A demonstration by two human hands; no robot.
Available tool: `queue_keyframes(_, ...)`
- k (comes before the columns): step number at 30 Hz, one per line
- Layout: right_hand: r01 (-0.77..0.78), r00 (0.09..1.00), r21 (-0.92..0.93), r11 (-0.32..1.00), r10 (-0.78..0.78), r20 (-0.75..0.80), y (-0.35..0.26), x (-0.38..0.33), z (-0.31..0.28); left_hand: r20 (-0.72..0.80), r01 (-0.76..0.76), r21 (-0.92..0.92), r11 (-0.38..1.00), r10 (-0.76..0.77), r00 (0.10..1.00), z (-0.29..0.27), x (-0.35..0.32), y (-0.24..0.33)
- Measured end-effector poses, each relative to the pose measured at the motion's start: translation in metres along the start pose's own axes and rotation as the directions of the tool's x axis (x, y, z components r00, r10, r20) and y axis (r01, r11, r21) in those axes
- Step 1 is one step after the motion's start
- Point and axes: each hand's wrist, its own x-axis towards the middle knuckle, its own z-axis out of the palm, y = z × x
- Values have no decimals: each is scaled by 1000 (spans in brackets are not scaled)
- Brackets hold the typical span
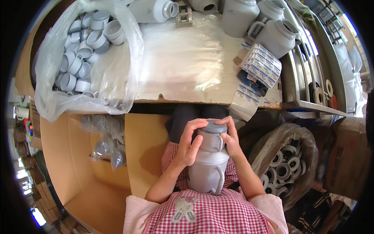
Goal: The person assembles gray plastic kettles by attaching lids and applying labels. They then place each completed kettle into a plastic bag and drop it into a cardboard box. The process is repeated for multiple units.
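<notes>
A light grey jug (206, 175) with a side handle stands upright on my lap, against the checked apron. On its mouth sits a grey cup-shaped lid (210, 142) with a darker grey disc top (212, 127). My left hand (191, 142) grips the lid from the left, fingertips on the rim of the disc and thumb along the side. From the right, my right hand (230, 137) closes round the same lid, its fingers over the disc's edge. Whether the lid is fully seated cannot be made out.
A plastic bag of grey cups (74, 84) lies on the worktable (175, 58), with grey jugs (239, 15) at its far edge and label sheets (261, 64) at right. Cardboard box (93, 195) stands left, bag of grey rings (286, 169) right.
</notes>
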Motion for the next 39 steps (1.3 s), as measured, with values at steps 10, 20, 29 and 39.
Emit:
queue_keyframes(10, 25, 994, -616, 787, 46, 99, -68, 118, 23, -119, 143, -138, 980, -160, 980, -19, 13, -24)
queue_keyframes(20, 456, 890, -803, 384, -194, 412, 10, 287, 73, -238, 172, -31, 985, -174, 956, -85, 54, -25)
queue_keyframes(29, 378, 925, -674, 635, -291, 245, -14, 265, 68, -426, 368, -438, 820, -550, 719, -98, 140, -66)
queue_keyframes(39, -32, 999, -50, 998, 32, -8, -84, 212, 23, -341, 252, -447, 858, -424, 839, -100, 126, -56)
